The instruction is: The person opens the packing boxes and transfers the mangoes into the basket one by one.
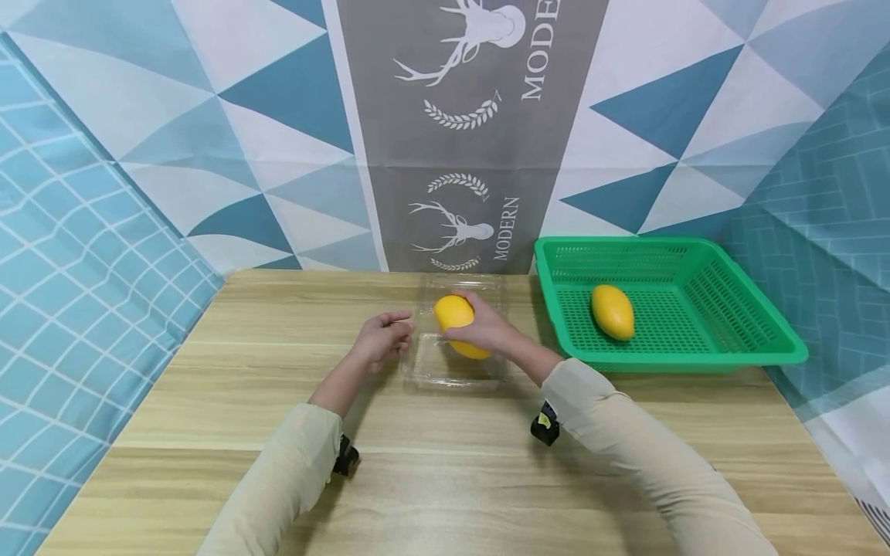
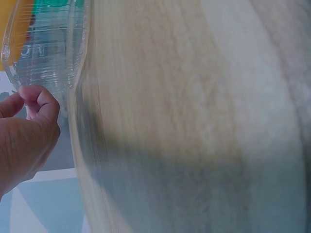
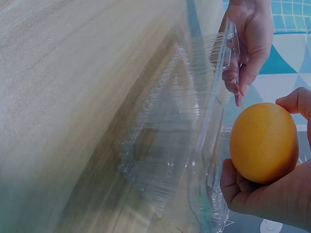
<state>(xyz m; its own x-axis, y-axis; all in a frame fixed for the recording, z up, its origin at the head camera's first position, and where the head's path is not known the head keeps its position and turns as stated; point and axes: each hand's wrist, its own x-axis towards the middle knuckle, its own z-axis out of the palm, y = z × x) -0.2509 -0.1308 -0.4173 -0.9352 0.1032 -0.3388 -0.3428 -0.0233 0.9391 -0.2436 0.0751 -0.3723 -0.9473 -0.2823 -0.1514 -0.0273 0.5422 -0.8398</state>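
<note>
A clear plastic clamshell box (image 1: 434, 371) lies on the table with its lid (image 1: 487, 284) folded back towards the wall. Over the box, my right hand (image 1: 485, 324) grips a yellow-orange mango (image 1: 453, 310), its fingers and thumb around the sides. In the right wrist view the mango (image 3: 264, 141) shows end-on, beside the box's rim (image 3: 214, 111). At the box's left edge, my left hand (image 1: 384, 338) pinches the rim between thumb and curled fingers. The left wrist view has that hand (image 2: 29, 136) at a corner of the clear box (image 2: 53, 63).
A green plastic basket (image 1: 695, 357) stands at the right of the table, with another mango (image 1: 613, 312) in it. The wooden table (image 1: 445, 479) meets a patterned wall covering (image 1: 278, 154) at the back. Tiled-print sheets (image 1: 62, 270) hang on both sides.
</note>
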